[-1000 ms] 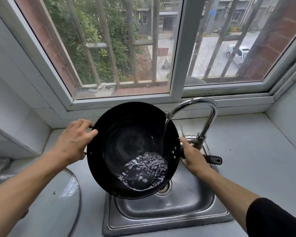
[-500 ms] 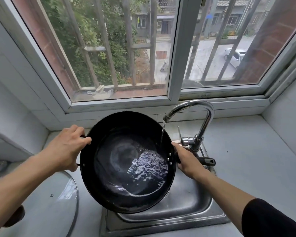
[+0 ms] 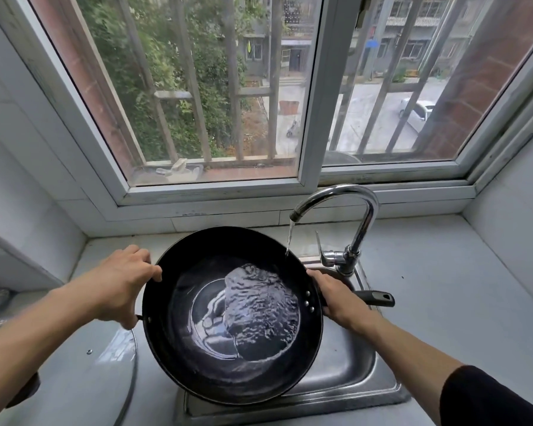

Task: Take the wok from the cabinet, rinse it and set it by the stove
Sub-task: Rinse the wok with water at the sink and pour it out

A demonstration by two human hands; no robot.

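Observation:
A black wok is held over the steel sink, nearly level, with rippling water pooled in its bowl. My left hand grips the small loop handle on its left rim. My right hand is closed around the long black handle on the right, just past the rivets. The chrome faucet runs a thin stream onto the wok's far right rim. No cabinet or stove is in view.
A glass lid lies on the counter at lower left, its edge just left of the wok. Grey countertop extends to the right of the sink. The window sill and wall stand close behind the faucet.
The wok has swung from steeply tilted to almost level and come lower over the sink. The water has spread from the low edge to the middle of the bowl. Both hands kept their hold.

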